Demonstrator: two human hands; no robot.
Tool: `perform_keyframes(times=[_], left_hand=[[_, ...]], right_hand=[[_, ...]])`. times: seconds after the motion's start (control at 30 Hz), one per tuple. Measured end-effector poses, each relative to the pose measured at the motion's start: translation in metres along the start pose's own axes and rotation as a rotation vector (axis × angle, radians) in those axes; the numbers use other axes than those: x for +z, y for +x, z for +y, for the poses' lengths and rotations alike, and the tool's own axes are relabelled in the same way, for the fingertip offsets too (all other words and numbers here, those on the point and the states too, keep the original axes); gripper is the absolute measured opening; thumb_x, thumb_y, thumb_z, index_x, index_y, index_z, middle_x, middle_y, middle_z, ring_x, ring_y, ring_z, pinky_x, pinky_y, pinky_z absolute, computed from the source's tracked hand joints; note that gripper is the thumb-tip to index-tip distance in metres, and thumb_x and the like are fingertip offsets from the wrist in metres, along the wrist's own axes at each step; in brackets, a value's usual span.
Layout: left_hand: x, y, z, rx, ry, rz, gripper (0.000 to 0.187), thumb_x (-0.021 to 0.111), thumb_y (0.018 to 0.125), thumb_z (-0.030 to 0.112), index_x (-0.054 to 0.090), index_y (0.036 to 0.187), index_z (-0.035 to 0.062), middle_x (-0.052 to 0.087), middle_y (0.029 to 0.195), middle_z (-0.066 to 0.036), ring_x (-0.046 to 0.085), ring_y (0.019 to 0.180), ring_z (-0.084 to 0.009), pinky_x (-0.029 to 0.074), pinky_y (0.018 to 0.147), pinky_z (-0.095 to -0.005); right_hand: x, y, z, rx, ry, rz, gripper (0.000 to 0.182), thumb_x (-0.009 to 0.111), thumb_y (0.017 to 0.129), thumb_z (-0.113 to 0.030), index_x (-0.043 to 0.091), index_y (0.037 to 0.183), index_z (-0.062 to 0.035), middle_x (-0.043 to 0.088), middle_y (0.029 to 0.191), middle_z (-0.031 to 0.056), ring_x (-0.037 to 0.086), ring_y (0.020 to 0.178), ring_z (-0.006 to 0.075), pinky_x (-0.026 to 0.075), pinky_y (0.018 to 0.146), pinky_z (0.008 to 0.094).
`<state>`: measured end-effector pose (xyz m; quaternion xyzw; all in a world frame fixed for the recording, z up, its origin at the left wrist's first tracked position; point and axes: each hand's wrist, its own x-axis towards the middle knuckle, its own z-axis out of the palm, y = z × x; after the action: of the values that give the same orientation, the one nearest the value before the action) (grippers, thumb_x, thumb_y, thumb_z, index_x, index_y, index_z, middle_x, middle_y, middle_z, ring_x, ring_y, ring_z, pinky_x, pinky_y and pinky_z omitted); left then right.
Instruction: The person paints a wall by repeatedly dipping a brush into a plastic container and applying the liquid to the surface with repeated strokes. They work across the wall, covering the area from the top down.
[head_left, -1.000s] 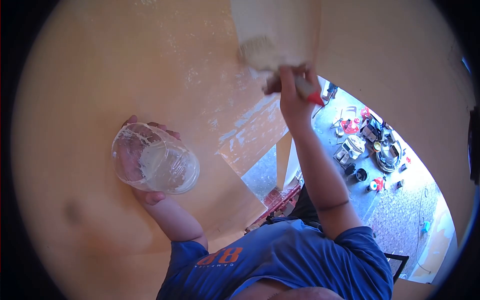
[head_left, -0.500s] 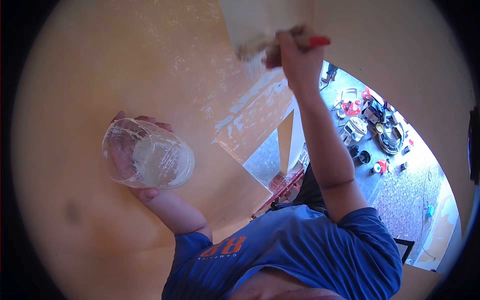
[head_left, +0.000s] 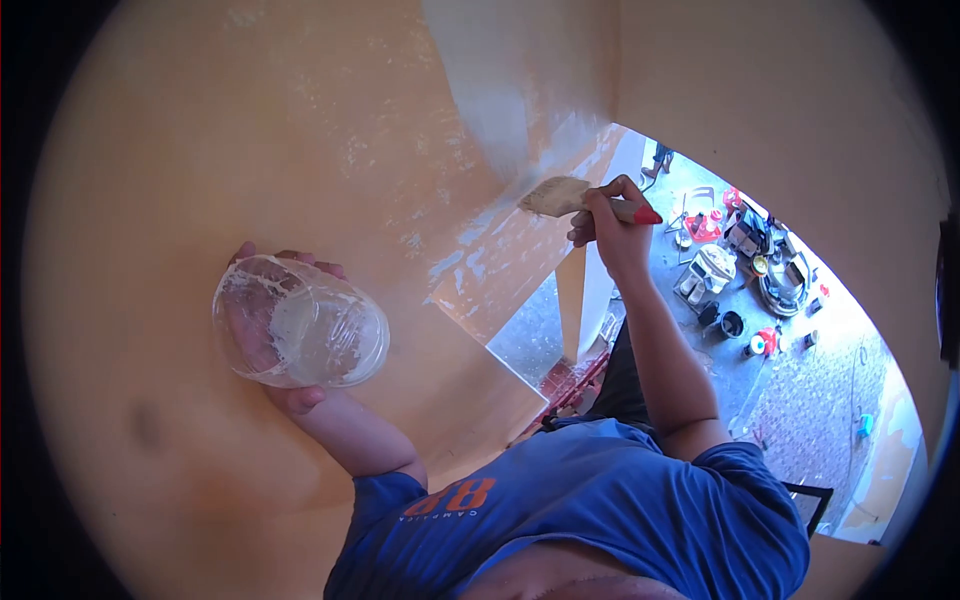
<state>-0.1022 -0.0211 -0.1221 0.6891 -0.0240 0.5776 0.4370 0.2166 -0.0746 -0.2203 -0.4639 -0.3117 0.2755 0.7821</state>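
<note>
My left hand [head_left: 300, 398] is wrapped around a clear plastic tub [head_left: 330, 335], with white paint smeared inside it. The tub is tilted, and its wall covers part of my palm. In my right hand [head_left: 617, 225] is a paintbrush [head_left: 556, 197] with pale, paint-loaded bristles and a red-tipped handle. Its bristles are against or very close to the orange-tan wall [head_left: 400, 130], by a streaky white patch [head_left: 485, 110]. Thinner white smears run down the wall below the brush.
Far below lies a floor [head_left: 800, 400] with a black bucket [head_left: 732, 323], a red tray [head_left: 705, 228], a hose coil [head_left: 783, 290] and several tins and tools. Reddish metal bars [head_left: 575, 385] are beneath me. At the top of the floor area, part of a person's legs [head_left: 660, 160] shows.
My right hand and the paintbrush have moved down the wall. The white patch above is more exposed to view. The tub in my left hand has barely shifted.
</note>
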Motion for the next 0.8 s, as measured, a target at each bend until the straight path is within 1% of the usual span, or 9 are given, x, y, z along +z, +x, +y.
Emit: perform_keyframes(times=[0.07,0.27,0.3,0.37,0.4,0.47,0.6,0.73,0.8], left_hand=[[0.002,-0.001,0.002,-0.022,0.025,0.064,0.121,0.089,0.047,0.035,0.022,0.141,0.0023,0.049,0.121,-0.022,0.058,0.099,-0.0389,0.052,0.082,-0.0435],[0.000,-0.002,0.001,-0.039,0.006,0.030,0.118,0.088,0.049,0.032,0.020,0.141,0.0025,0.050,0.120,-0.023,0.058,0.100,-0.0368,0.052,0.081,-0.0450],[0.001,-0.001,0.000,-0.040,0.010,0.023,0.118,0.088,0.049,0.032,0.020,0.141,0.0025,0.050,0.120,-0.023,0.058,0.100,-0.0368,0.052,0.081,-0.0450],[0.003,0.000,0.002,-0.051,-0.026,0.014,0.118,0.089,0.048,0.032,0.021,0.140,0.0026,0.050,0.119,-0.023,0.059,0.099,-0.0370,0.052,0.080,-0.0446],[0.003,0.000,0.002,-0.051,-0.022,0.014,0.118,0.089,0.048,0.032,0.021,0.140,0.0026,0.050,0.119,-0.023,0.059,0.099,-0.0370,0.052,0.080,-0.0446],[0.003,-0.001,0.000,-0.036,-0.028,0.019,0.117,0.089,0.049,0.032,0.022,0.140,0.0028,0.050,0.118,-0.023,0.059,0.099,-0.0370,0.053,0.080,-0.0444],[0.005,-0.001,0.002,-0.035,-0.003,0.038,0.116,0.088,0.049,0.031,0.022,0.140,0.0031,0.050,0.118,-0.022,0.059,0.099,-0.0366,0.053,0.079,-0.0445],[0.000,0.003,0.002,-0.027,-0.015,-0.053,0.117,0.088,0.050,0.031,0.021,0.141,0.0026,0.049,0.120,-0.022,0.058,0.100,-0.0374,0.052,0.082,-0.0450],[0.001,0.005,0.003,-0.023,-0.013,-0.083,0.118,0.089,0.050,0.032,0.021,0.142,0.0021,0.048,0.122,-0.022,0.057,0.102,-0.0382,0.051,0.084,-0.0452]], right_hand=[[0.002,0.014,-0.003,0.020,-0.052,0.009,0.014,0.057,0.085,-0.008,0.049,0.076,-0.0015,0.058,0.058,0.0092,0.059,0.045,0.0154,0.049,0.041,0.0267],[0.055,0.076,-0.085,-0.332,-0.132,-0.007,0.013,0.059,0.083,-0.009,0.050,0.076,-0.0018,0.060,0.058,0.0089,0.061,0.045,0.0169,0.047,0.041,0.0281],[0.057,0.080,-0.102,-0.332,-0.126,-0.002,0.013,0.059,0.083,-0.009,0.050,0.076,-0.0018,0.060,0.058,0.0089,0.061,0.045,0.0169,0.047,0.041,0.0281],[0.060,0.083,-0.126,-0.517,0.085,-0.086,0.014,0.055,0.086,-0.009,0.046,0.078,-0.0023,0.057,0.061,0.0090,0.058,0.046,0.0153,0.050,0.039,0.0270],[0.059,0.085,-0.124,-0.516,0.089,-0.088,0.014,0.055,0.086,-0.009,0.046,0.078,-0.0023,0.057,0.061,0.0090,0.058,0.046,0.0153,0.050,0.039,0.0270],[0.054,0.090,-0.113,-0.638,0.295,-0.044,0.013,0.060,0.083,-0.008,0.050,0.078,-0.0012,0.059,0.057,0.0091,0.060,0.045,0.0160,0.047,0.041,0.0273],[0.039,0.068,-0.032,-0.514,0.195,-0.063,0.014,0.060,0.086,-0.005,0.048,0.079,-0.0011,0.059,0.061,0.0079,0.060,0.049,0.0132,0.047,0.043,0.0249],[0.008,0.027,0.001,-0.319,0.143,-0.062,0.015,0.058,0.087,-0.005,0.047,0.078,-0.0015,0.057,0.059,0.0075,0.059,0.048,0.0130,0.046,0.042,0.0241],[-0.004,0.016,-0.009,-0.065,0.040,0.007,0.014,0.057,0.086,-0.007,0.047,0.077,-0.0022,0.057,0.058,0.0072,0.059,0.047,0.0132,0.046,0.041,0.0247]])
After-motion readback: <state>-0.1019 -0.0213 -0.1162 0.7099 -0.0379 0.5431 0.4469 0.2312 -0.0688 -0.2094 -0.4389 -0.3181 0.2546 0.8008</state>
